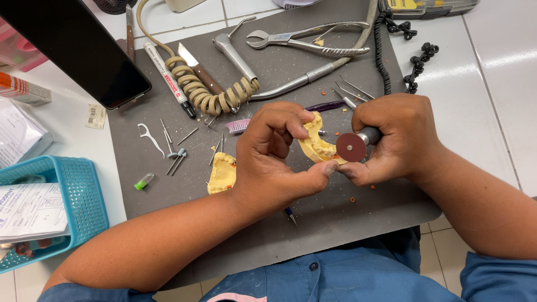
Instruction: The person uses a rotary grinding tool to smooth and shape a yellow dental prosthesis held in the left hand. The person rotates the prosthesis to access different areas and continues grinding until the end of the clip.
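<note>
My left hand [274, 154] grips a yellow dental cast [314, 142] between thumb and fingers, above the grey mat [313, 212]. My right hand [394, 140] holds a rotary handpiece whose dark red disc [351, 147] rests against the cast's right edge. A second yellow cast [222, 173] lies on the mat just left of my left wrist.
On the mat lie metal pliers [305, 40], a coiled beige hose [215, 95], a marker pen [168, 78], a knife [198, 70], several burs [178, 159] and a pink brush [238, 126]. A teal basket [84, 196] with papers stands at the left, a dark tablet [78, 50] behind it.
</note>
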### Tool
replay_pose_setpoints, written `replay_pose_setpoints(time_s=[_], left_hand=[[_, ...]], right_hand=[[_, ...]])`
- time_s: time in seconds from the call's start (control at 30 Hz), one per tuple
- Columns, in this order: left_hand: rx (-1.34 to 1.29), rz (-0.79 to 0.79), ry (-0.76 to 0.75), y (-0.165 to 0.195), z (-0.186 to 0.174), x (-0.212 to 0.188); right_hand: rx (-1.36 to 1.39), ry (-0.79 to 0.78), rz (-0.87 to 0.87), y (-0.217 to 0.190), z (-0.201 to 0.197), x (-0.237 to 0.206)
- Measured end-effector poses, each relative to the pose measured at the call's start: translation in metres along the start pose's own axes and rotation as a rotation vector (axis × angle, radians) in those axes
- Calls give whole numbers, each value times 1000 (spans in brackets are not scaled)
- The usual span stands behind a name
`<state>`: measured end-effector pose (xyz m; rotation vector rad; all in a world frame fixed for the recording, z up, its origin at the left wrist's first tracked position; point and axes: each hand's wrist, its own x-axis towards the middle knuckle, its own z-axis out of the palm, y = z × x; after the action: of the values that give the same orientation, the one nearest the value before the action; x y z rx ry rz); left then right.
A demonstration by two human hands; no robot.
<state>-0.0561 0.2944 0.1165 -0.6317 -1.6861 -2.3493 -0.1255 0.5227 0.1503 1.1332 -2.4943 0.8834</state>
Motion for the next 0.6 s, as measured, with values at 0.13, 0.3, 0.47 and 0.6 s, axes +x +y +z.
replay_pose_setpoints(time_s=[0.13,0.3,0.47,0.6], left_hand=[[-3,10,15,-7,7,2],[-20,0,26,-8,11,3],[-19,-3,31,-11,13,7],[-9,-5,25,-12,12,8]], right_hand=[[-5,7,9,4,-4,-3],[1,-1,17,9,-8,-4],[0,-8,15,14,-9,-3],[4,-8,19,15,-8,-3]])
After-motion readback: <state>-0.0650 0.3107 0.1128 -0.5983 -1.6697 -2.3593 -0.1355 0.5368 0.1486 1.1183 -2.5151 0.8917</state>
